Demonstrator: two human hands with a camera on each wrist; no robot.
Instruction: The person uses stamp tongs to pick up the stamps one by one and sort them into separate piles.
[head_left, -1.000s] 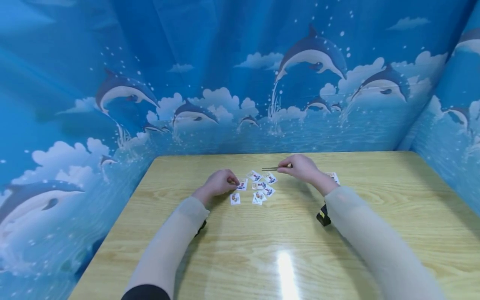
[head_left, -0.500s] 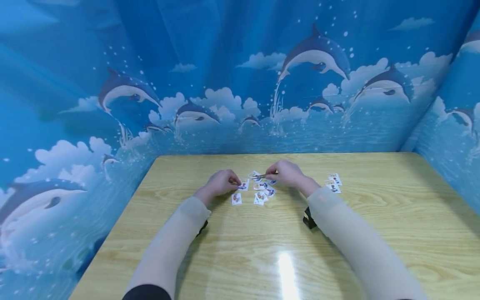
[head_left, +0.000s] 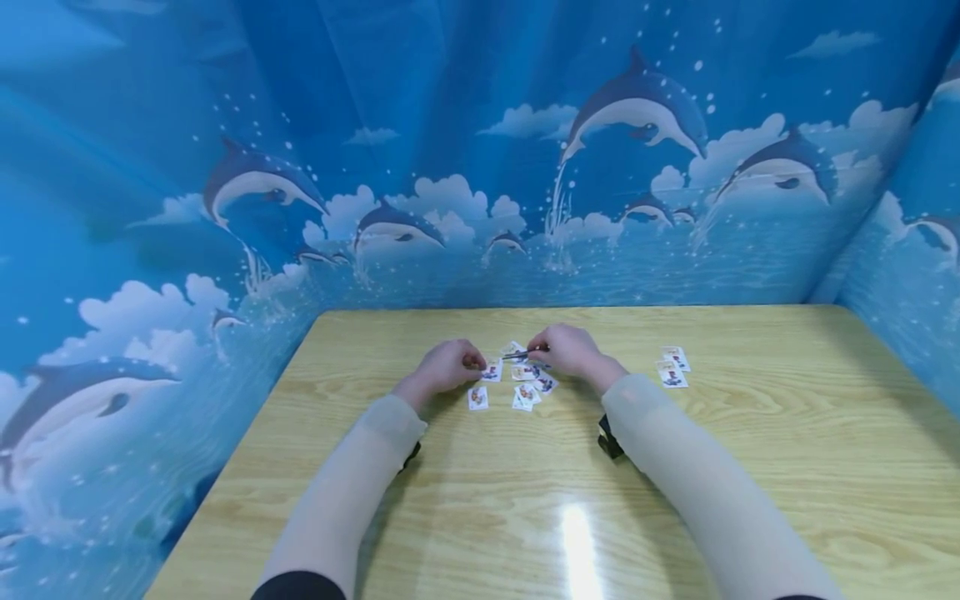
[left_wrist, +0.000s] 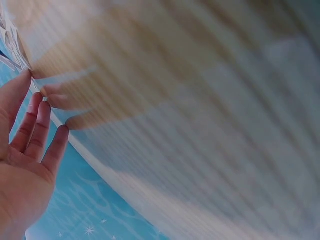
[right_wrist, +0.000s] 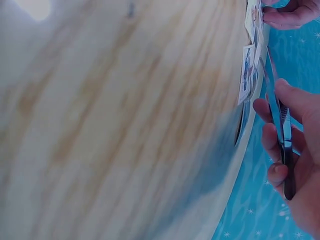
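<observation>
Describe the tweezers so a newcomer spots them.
Far across the table, the right hand is at the cards. It holds the tweezers, tips pointing left in the head view: shiny, with two slim prongs, unlike the flat printed cards.

1. Tweezers (right_wrist: 285,135): smooth, shiny metal, with a ribbed patch on the grip.
2. Picture cards (head_left: 477,398): thin printed paper or card, smooth, white-edged.
3. Tabletop (head_left: 660,500): wood-grained, smooth and glossy, throwing back a bright streak of light.
4. Backdrop (head_left: 420,92): printed cloth or thin sheeting, softly creased.
5. Left sleeve (head_left: 345,483), right sleeve (head_left: 697,475): matt cloth.
</observation>
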